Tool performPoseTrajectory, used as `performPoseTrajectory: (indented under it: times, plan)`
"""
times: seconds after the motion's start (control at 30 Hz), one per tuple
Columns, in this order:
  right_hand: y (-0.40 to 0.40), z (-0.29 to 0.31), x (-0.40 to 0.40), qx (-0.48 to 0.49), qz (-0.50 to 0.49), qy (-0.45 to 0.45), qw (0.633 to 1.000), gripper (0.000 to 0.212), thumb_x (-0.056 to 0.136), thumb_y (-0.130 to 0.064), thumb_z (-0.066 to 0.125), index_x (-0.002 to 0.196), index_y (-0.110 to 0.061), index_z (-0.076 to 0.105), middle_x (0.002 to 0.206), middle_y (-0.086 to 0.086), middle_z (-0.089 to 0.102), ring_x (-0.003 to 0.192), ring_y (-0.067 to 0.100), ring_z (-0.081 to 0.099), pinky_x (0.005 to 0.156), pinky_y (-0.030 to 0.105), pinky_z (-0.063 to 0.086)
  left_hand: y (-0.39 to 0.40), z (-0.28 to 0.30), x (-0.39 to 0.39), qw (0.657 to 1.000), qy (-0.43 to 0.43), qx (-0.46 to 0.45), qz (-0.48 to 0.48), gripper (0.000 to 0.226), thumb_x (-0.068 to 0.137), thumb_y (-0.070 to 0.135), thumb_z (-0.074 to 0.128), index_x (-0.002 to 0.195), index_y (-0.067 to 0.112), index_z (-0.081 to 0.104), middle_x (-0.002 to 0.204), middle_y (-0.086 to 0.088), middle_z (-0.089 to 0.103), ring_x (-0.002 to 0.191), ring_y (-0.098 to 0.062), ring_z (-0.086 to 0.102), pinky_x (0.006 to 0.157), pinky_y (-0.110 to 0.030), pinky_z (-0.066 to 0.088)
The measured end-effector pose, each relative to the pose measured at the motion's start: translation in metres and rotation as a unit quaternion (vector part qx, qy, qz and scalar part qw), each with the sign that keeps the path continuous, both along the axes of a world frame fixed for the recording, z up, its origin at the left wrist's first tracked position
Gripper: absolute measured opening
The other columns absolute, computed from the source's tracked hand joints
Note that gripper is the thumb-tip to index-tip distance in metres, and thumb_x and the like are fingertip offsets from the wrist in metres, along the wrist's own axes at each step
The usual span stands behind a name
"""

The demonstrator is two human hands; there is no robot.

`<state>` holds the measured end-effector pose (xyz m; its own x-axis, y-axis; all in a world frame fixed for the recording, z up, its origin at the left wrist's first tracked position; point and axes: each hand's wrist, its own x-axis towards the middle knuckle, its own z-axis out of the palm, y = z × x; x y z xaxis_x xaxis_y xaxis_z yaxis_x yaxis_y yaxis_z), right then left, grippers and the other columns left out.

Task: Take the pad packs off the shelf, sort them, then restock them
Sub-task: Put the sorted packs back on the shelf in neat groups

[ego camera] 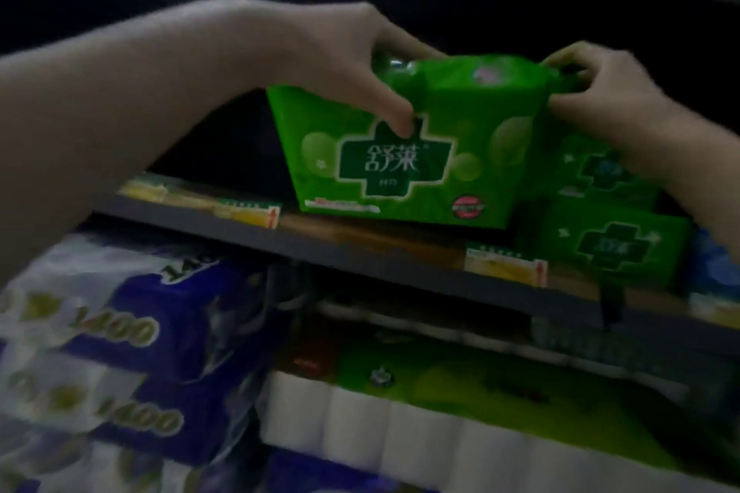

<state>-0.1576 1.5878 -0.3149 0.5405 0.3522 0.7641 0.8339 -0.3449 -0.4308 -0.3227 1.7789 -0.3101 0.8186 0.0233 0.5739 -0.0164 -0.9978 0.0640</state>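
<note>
Hands are holding one green pack at the middle of the view, its lower edge touching or just above the shelf; which, I cannot tell. The left hand is gripping the pack's top left corner, thumb pressing the front face and fingers curling over the top behind. The right hand is pinching the top right corner at 3 o'clock from the left. The pack's long axis is running left to right, so both hands are sitting at its ends, equally near. More packs are lying stacked at 4 o'clock, touching it or just beside. Any lift or push probably depends on both grips moving together, keeping the pack level.
</note>
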Motion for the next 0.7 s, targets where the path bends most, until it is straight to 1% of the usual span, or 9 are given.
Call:
performPoseTrajectory:
  times: [0.07, 0.13, 0.2, 0.3, 0.37, 0.43, 0.53, 0.63, 0.7]
  plan:
    - [0.007, -0.005, 0.026, -0.012, -0.052, 0.000, 0.999, 0.037, 0.080, -0.022, 0.069, 0.116, -0.019, 0.057, 0.098, 0.007, 0.057, 0.085, 0.022, 0.057, 0.070, 0.027, 0.043, -0.004, 0.004, 0.024, 0.996, -0.013, 0.080, 0.045, 0.079, 0.068, 0.048, 0.071, 0.136, 0.051, 0.033, 0.119, 0.000, 0.055, 0.099, -0.012, 0.053, 0.088, -0.029, 0.042]
    - [0.017, -0.015, 0.047, -0.011, -0.054, 0.020, 0.998, 0.041, 0.080, -0.027, 0.071, 0.118, -0.017, 0.056, 0.099, 0.007, 0.057, 0.082, 0.020, 0.057, 0.069, 0.028, 0.044, -0.003, 0.003, 0.052, 0.985, -0.011, 0.146, 0.089, 0.083, 0.068, 0.053, 0.069, 0.140, 0.050, 0.027, 0.131, -0.010, 0.044, 0.118, -0.028, 0.037, 0.100, -0.039, 0.032]
    - [0.030, -0.021, 0.065, -0.013, -0.053, 0.028, 0.998, 0.044, 0.079, -0.029, 0.072, 0.117, -0.015, 0.055, 0.100, 0.007, 0.059, 0.082, 0.022, 0.060, 0.069, 0.033, 0.049, 0.006, 0.002, 0.070, 0.979, -0.012, 0.167, 0.116, 0.083, 0.071, 0.055, 0.068, 0.141, 0.049, 0.024, 0.132, -0.011, 0.042, 0.121, -0.032, 0.033, 0.102, -0.042, 0.029]
    - [0.046, -0.022, 0.094, -0.102, -0.118, 0.000, 0.988, 0.042, 0.082, -0.029, 0.070, 0.118, -0.012, 0.055, 0.120, 0.015, 0.056, 0.110, 0.032, 0.054, 0.089, 0.040, 0.049, 0.018, -0.001, 0.087, 0.980, 0.002, 0.141, 0.142, 0.083, 0.074, 0.055, 0.066, 0.143, 0.047, 0.021, 0.133, -0.010, 0.040, 0.120, -0.031, 0.031, 0.101, -0.042, 0.028]
    - [0.047, -0.018, 0.104, -0.193, -0.199, -0.059, 0.959, 0.035, 0.088, -0.018, 0.062, 0.121, -0.011, 0.053, 0.139, 0.017, 0.036, 0.129, 0.037, 0.033, 0.095, 0.041, 0.042, 0.022, -0.004, 0.097, 0.981, 0.014, 0.116, 0.156, 0.082, 0.076, 0.054, 0.064, 0.144, 0.046, 0.018, 0.135, -0.009, 0.039, 0.122, -0.030, 0.029, 0.099, -0.041, 0.028]
    - [0.046, -0.016, 0.109, -0.255, -0.220, -0.119, 0.934, 0.038, 0.091, -0.007, 0.054, 0.128, -0.013, 0.050, 0.147, 0.014, 0.023, 0.134, 0.036, 0.023, 0.096, 0.041, 0.041, 0.028, -0.007, 0.105, 0.981, 0.016, 0.097, 0.170, 0.081, 0.078, 0.053, 0.064, 0.144, 0.045, 0.018, 0.137, -0.008, 0.037, 0.123, -0.030, 0.028, 0.100, -0.041, 0.027]
    - [0.051, -0.026, 0.116, -0.422, -0.133, -0.129, 0.887, 0.052, 0.092, -0.004, 0.050, 0.141, -0.014, 0.038, 0.143, 0.016, 0.037, 0.130, 0.030, 0.039, 0.098, 0.032, 0.040, 0.033, -0.013, 0.119, 0.981, 0.028, 0.075, 0.177, 0.080, 0.078, 0.052, 0.064, 0.144, 0.046, 0.019, 0.139, -0.007, 0.037, 0.125, -0.031, 0.027, 0.102, -0.043, 0.026]
    - [0.057, -0.049, 0.130, -0.584, -0.178, -0.063, 0.789, 0.040, 0.097, -0.008, 0.042, 0.138, -0.007, 0.041, 0.137, 0.014, 0.046, 0.120, 0.026, 0.050, 0.091, 0.028, 0.043, 0.037, -0.019, 0.132, 0.985, 0.066, 0.044, 0.156, 0.078, 0.080, 0.049, 0.064, 0.143, 0.048, 0.017, 0.137, -0.006, 0.037, 0.126, -0.031, 0.025, 0.104, -0.045, 0.025]
    - [0.058, -0.061, 0.141, -0.601, -0.194, -0.025, 0.775, 0.040, 0.098, -0.007, 0.040, 0.138, -0.007, 0.041, 0.139, 0.014, 0.045, 0.121, 0.026, 0.050, 0.094, 0.032, 0.043, 0.039, -0.023, 0.144, 0.984, 0.087, 0.051, 0.145, 0.079, 0.081, 0.050, 0.063, 0.143, 0.050, 0.015, 0.138, -0.004, 0.036, 0.126, -0.030, 0.025, 0.104, -0.044, 0.025]
